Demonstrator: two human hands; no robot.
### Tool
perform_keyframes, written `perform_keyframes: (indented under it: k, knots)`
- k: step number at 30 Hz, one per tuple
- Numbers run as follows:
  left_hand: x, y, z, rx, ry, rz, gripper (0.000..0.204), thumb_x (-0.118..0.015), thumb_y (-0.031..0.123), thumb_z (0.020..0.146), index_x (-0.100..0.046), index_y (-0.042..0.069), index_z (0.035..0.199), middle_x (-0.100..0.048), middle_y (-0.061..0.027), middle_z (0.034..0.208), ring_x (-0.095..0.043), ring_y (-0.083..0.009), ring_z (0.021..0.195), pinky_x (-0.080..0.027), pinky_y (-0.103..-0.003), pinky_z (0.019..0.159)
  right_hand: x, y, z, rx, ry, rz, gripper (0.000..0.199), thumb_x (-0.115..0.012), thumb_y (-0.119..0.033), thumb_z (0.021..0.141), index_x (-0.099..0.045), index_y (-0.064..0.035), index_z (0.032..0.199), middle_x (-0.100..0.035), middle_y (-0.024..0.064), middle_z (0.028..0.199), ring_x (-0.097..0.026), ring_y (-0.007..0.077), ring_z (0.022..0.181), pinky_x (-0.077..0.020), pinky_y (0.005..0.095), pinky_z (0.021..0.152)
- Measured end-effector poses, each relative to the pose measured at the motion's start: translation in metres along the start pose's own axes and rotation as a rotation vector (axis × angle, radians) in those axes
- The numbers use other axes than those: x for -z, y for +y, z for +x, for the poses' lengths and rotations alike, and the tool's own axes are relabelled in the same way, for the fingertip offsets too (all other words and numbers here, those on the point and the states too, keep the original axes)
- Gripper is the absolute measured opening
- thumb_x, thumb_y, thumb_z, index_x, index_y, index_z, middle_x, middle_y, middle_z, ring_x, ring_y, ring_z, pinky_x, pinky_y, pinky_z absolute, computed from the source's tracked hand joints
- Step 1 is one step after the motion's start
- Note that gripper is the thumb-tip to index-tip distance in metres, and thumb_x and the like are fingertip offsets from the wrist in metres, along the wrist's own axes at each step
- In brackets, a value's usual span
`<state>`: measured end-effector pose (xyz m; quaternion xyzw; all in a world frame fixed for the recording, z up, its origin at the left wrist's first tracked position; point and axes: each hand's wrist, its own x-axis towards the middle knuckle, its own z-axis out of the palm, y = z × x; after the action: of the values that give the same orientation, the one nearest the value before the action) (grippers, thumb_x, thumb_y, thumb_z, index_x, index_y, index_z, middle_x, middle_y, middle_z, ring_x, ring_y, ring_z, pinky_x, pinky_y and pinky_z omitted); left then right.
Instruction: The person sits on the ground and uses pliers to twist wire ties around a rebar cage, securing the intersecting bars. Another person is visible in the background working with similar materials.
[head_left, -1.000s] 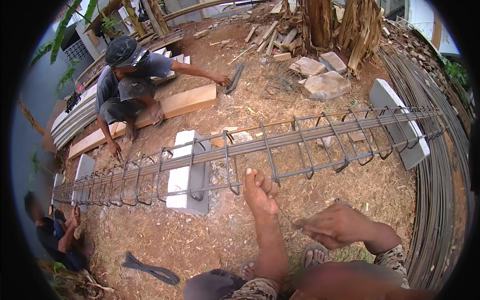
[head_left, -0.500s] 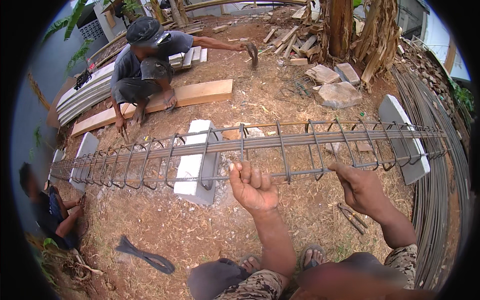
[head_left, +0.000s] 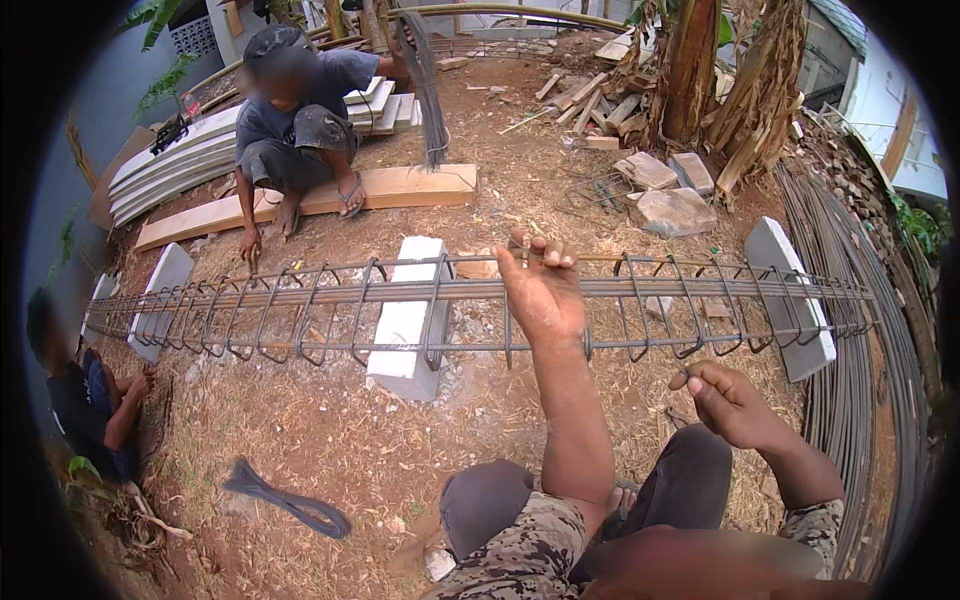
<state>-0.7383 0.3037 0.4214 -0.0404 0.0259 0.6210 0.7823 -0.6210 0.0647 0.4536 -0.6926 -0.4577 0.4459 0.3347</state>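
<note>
A long reinforcing-bar cage [head_left: 650, 290] with square stirrups stretches left to right ahead of me. My left hand [head_left: 545, 295] is raised over its middle, palm toward me, hiding part of the bars. Its fingers curl loosely near the far top bar, with the thumb apart; nothing shows in the palm. Nearer to me, my right hand [head_left: 728, 402] is apart from the cage on its near side. Thumb and forefinger are pinched together there; whatever they hold is too small to name. A pair of pliers [head_left: 676, 413] lies on the ground beside that hand, mostly hidden.
Pale blocks [head_left: 405, 325] support the cage. A dark wire bundle [head_left: 287, 500] lies at lower left. A co-worker [head_left: 300, 130] squats beyond the cage, holding up wire strands [head_left: 428, 100]; another person [head_left: 90, 400] is at far left. Long bars [head_left: 860, 420] line the right side.
My left hand has left the near bar and risen farther over the cage. My right hand has drawn back toward me from the near bar. The co-worker has lifted the wire strands.
</note>
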Motion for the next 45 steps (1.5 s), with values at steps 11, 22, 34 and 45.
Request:
perform_keyframes:
  k: [11,22,34,45]
  knots:
    - [0.051,-0.010,0.002,-0.199,0.190,0.261,0.043,-0.039,0.049,0.104,-0.034,0.019,0.074,-0.031,0.0056,0.063,-0.026,-0.0069,0.050,-0.021,-0.024,0.042,-0.046,0.023,0.027,0.294,0.155,-0.910,0.025,-0.054,-0.015,0.095,-0.054,-0.0061,0.119,-0.066,0.0196,0.089,-0.065,0.0404,0.073,-0.0516,0.0485,0.062]
    - [0.047,0.009,-0.020,0.115,-0.194,0.057,0.053,-0.042,0.053,0.103,-0.022,0.021,0.066,-0.015,0.0062,0.057,-0.009,-0.0086,0.045,-0.008,-0.028,0.041,-0.017,-0.046,0.065,0.306,-0.253,-1.194,0.022,-0.052,-0.014,0.094,-0.060,-0.0085,0.113,-0.065,0.0191,0.074,-0.066,0.0367,0.065,-0.0519,0.0468,0.060]
    - [0.049,0.034,-0.015,0.049,-0.037,0.108,0.050,-0.042,0.049,0.104,-0.025,0.021,0.066,-0.014,0.0065,0.058,-0.008,-0.0084,0.045,-0.008,-0.028,0.041,-0.014,-0.060,0.069,0.701,0.057,-1.019,0.032,-0.053,-0.020,0.093,-0.059,-0.0077,0.122,-0.069,0.0170,0.082,-0.068,0.0345,0.070,-0.0548,0.0461,0.062]
    - [0.061,0.032,-0.015,0.249,0.006,-0.039,0.047,-0.043,0.046,0.103,-0.030,0.020,0.067,-0.018,0.0065,0.056,-0.009,-0.0081,0.044,-0.008,-0.027,0.039,-0.007,-0.048,0.075,0.900,0.198,-0.857,0.016,-0.062,-0.015,0.087,-0.065,-0.0090,0.101,-0.064,0.0167,0.073,-0.066,0.0334,0.064,-0.0515,0.0425,0.054]
